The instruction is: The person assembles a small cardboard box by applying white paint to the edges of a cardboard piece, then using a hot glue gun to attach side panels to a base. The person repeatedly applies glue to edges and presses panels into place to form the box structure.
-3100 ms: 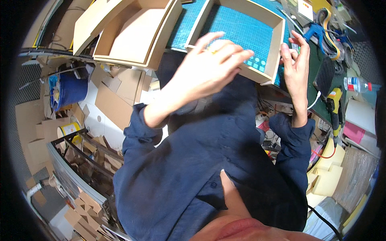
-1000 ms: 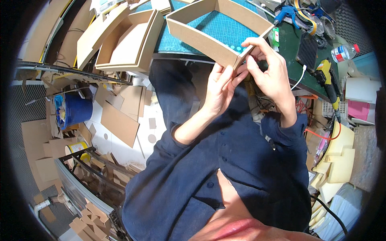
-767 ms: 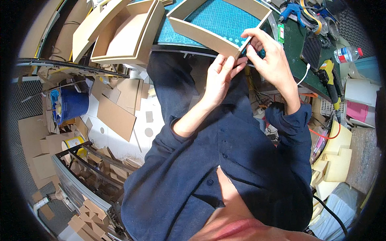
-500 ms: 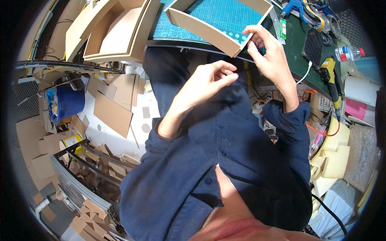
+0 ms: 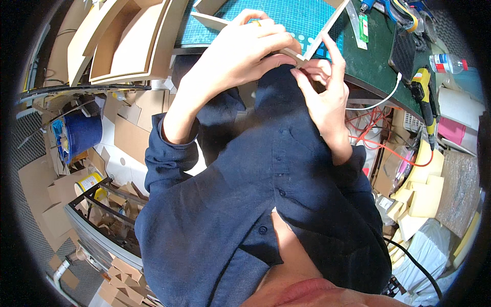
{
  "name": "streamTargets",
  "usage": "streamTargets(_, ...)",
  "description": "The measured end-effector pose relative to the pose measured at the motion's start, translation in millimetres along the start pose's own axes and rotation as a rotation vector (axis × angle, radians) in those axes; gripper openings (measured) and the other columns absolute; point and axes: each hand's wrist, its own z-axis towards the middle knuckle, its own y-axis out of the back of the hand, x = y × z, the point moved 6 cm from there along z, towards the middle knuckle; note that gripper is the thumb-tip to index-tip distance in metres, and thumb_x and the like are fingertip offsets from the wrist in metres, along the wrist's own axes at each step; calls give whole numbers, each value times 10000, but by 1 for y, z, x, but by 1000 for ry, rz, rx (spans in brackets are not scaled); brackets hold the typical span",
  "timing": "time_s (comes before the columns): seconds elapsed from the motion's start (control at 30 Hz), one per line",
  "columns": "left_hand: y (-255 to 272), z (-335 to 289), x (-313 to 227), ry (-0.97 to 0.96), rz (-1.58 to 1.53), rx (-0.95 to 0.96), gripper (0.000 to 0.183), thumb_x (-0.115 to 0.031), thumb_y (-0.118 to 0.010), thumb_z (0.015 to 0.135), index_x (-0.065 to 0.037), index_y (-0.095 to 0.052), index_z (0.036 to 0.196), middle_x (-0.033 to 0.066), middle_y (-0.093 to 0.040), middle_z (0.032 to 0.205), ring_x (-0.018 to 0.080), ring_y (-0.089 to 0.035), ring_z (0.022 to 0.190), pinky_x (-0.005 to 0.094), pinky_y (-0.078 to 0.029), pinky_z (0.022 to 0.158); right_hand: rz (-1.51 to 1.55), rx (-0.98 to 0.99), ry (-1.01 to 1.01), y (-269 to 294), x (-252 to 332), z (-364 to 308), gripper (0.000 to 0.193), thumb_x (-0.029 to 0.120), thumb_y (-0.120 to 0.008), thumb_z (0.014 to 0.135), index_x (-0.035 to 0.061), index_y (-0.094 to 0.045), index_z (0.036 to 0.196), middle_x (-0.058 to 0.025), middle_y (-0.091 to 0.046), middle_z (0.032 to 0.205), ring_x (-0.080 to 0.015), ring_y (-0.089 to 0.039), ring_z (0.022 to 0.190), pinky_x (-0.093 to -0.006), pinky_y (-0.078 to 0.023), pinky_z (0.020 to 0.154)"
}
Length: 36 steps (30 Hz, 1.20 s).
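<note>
A rectangular open frame of brown board (image 5: 210, 20) reaches over the near edge of the bench, one corner toward me. My left hand (image 5: 244, 48) lies across its front wall, with the thumb and fingers closed on the board beside the near corner. At that corner is my right hand (image 5: 327, 94); its index finger runs up along the outer right wall, the thumb sits just below the corner and the other fingers curl. The left hand hides most of the front wall. Beneath the frame lies a teal cutting mat (image 5: 199, 35).
To the left stands a curved board box (image 5: 135, 48). On the green bench at right are a clear ruler (image 5: 354, 23), a black phone-like slab (image 5: 403, 53), a white cable (image 5: 391, 94) and a yellow-black tool (image 5: 422, 92). A plastic bottle (image 5: 445, 64) lies near the right edge.
My left hand has moved up and forward from above my lap onto the frame. The right hand has shifted down around the corner, and the frame's corner has tilted slightly.
</note>
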Motion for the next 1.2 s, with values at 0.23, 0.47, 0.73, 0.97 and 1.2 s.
streamTargets(0.23,3,4,-2,-22,-80,-42,199,-194,-747,842,-166,-730,1038,-22,-676,816,163,-605,731,316,-415,838,216,-262,-68,-9,-26,-16,425,-67,-729,853,-20,-558,1239,-169,-733,1007,-167,-720,884,-266,-592,755)
streamTargets(0.47,8,5,3,56,-144,48,247,-119,-697,852,-162,-717,1095,-2,-675,969,186,-623,807,322,-446,761,303,-285,-85,-18,-30,-12,190,-82,-691,879,-58,-589,1037,-180,-723,998,-188,-725,879,-292,-607,776)
streamTargets(0.73,10,6,-5,-106,-3,-120,248,-165,-756,828,-174,-736,1075,-28,-724,910,142,-651,801,293,-426,782,457,-368,-125,-29,-31,-17,110,-124,-633,905,-88,-596,1003,-191,-694,1008,-237,-722,912,-331,-620,854)
streamTargets(0.97,7,4,-3,21,-30,-81,229,-130,-745,847,-186,-762,1068,-31,-751,955,117,-697,924,286,-452,828,-275,-220,178,16,13,1,430,20,-774,804,143,-689,1208,-110,-633,1115,-129,-644,778,-230,-531,657)
streamTargets(1.2,25,9,-7,142,-66,-13,231,-207,-725,874,-132,-661,1083,28,-677,874,229,-622,771,344,-447,796,-382,463,406,26,31,73,365,139,-702,879,55,-624,1226,-153,-624,1225,-309,-649,1018,-355,-518,888)
